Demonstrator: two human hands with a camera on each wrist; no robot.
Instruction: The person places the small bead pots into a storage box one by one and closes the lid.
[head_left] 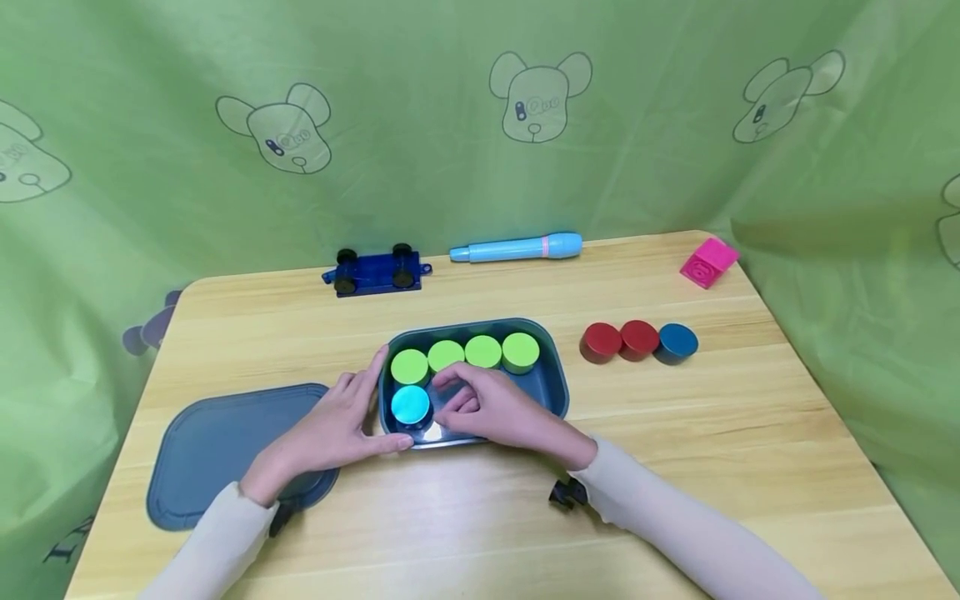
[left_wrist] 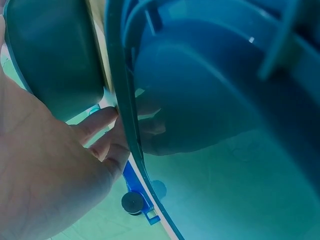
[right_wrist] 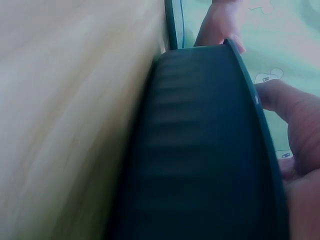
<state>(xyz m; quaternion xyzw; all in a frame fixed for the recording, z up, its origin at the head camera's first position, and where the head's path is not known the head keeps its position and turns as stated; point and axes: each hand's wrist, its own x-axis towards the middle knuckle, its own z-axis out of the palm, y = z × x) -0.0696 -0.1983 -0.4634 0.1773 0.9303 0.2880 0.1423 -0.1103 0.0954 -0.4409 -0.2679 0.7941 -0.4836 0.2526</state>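
Your left hand (head_left: 337, 423) lies spread, thumb and fingers against the left end of the box (head_left: 562, 392), likely steadying it. Your right hand (head_left: 491, 404) is half-curled over it, thumb and forefinger parted beside the cyan cylinder (head_left: 411, 406), nothing visibly held. Four green cylinders (head_left: 482, 351) line the far wall, probably saving room. Box: smooth, dark, round-cornered; cylinder tops flat.
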